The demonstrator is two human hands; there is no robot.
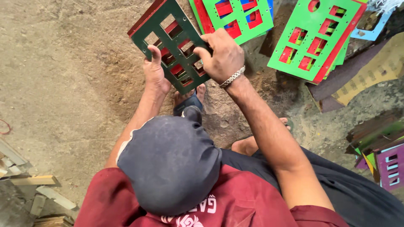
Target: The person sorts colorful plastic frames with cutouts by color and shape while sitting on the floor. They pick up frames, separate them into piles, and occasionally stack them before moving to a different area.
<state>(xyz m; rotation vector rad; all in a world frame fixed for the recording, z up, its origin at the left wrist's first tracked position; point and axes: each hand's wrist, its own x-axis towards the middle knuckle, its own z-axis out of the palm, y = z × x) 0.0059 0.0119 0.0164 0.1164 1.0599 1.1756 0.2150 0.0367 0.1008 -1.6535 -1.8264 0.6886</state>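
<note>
Diagonally upper-left: dark green panel (174,44)

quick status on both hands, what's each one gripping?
Left hand: closed on the lower left edge of the dark green panel, thumb on its face.
Right hand: closed on the same panel's right side, fingers hooked into its cutouts.

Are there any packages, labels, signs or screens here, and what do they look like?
No packages, signs or screens.
Shirt print: white lettering and an ornament on the red shirt, bottom centre.
Sheet: tan, faint rows of repeated marks, right, beside green cut-out panels.
</note>
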